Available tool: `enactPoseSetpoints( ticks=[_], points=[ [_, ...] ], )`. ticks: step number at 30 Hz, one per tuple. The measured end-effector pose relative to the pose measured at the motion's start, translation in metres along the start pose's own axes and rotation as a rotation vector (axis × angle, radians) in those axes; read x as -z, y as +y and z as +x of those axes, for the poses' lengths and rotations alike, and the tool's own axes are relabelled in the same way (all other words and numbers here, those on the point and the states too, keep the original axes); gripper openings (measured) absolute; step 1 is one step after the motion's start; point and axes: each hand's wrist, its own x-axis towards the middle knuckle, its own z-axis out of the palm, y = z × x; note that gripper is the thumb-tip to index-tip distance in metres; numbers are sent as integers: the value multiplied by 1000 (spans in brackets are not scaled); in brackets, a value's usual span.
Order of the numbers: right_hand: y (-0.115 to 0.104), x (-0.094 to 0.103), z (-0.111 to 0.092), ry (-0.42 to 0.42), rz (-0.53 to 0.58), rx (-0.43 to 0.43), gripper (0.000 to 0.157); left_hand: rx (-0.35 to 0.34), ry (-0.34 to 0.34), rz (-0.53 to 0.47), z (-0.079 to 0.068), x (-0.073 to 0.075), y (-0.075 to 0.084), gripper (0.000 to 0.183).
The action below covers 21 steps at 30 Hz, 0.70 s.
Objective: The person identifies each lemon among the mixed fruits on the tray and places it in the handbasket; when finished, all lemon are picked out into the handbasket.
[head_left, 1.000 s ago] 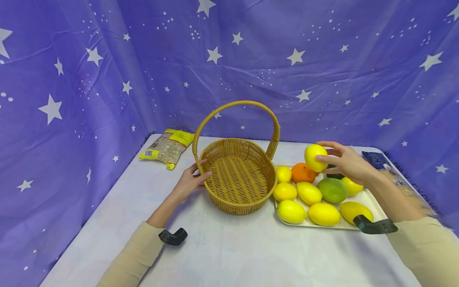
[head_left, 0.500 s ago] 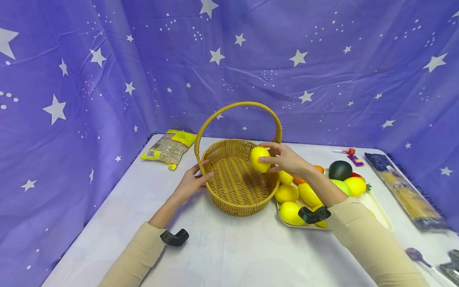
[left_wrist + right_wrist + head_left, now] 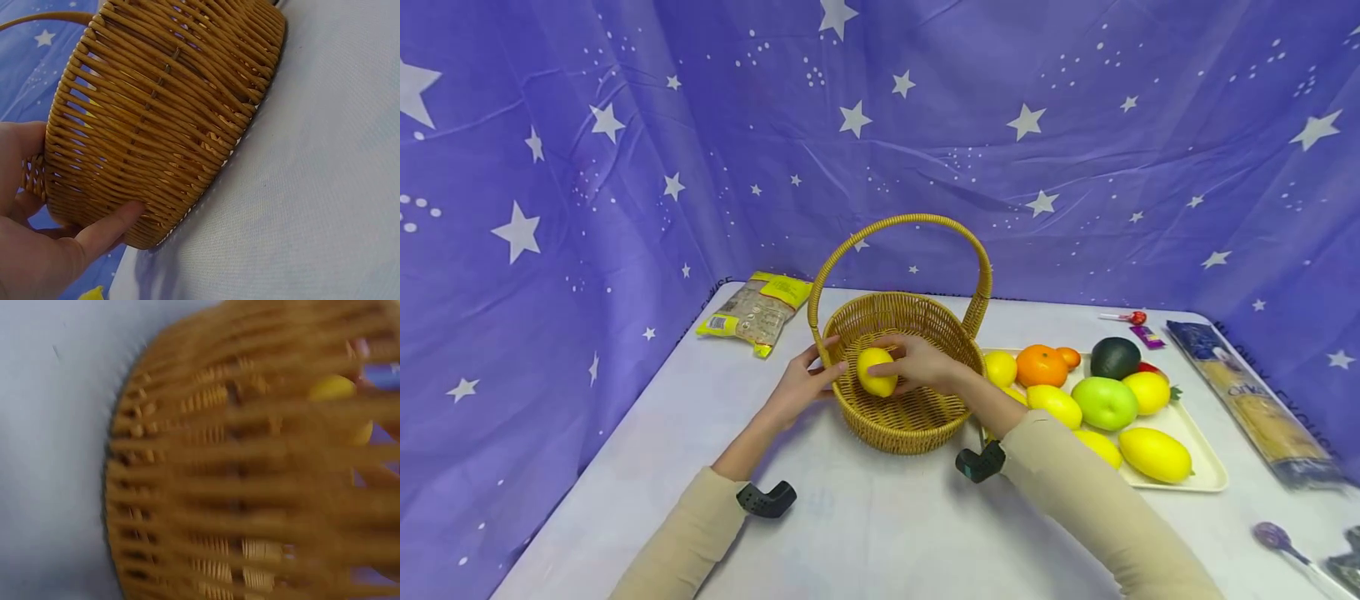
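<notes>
Purple star-print curtain (image 3: 925, 125): creased fabric, bounds the table (image 3: 850, 533) at back and both sides. Widest room is the white top in front of the basket (image 3: 895, 438). Basket hasn't moved in the last half second: round woven bowl, gaps between strands, tall arched handle (image 3: 917, 218). Its right rim overlaps the edge of the tray (image 3: 1208, 468) in view; can't tell if they touch. Tray is pale, round-cornered, low-lipped; more of its fruit shows now the right sleeve (image 3: 1075, 487) has swung left. Glossy blue-and-yellow packet (image 3: 1251, 400) beyond tray's right edge, strip of tabletop between. Crinkled clear-and-yellow bag (image 3: 756, 312) behind-left of basket, apart from it. Left hand (image 3: 797, 385) unchanged: grasping basket's left rim by the handle base. Right hand (image 3: 921, 365) has gone left and down into the bowl, pinching the lemon (image 3: 874, 371). Lemon: smooth yellow oval, was over bowl's right side, now inside, left of centre. Floor contact: can't tell.
</notes>
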Motion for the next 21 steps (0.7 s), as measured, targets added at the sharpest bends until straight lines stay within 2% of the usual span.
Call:
enactPoseSetpoints(
  ticks=[6,9,17,21],
  points=[
    [4,-21,6,-33,-86,-7,60,1,7,8,0,-1,-1,60],
    [6,-26,8,-50,-86,-21,61,1,5,7,0,-1,0,61],
    [3,-25,4,-34,-65,-36,52,0,8,9,0,-1,0,61],
    [-1,-18,2,-57,-33,-47,51,0,14,14,0,0,-1,60]
  ],
)
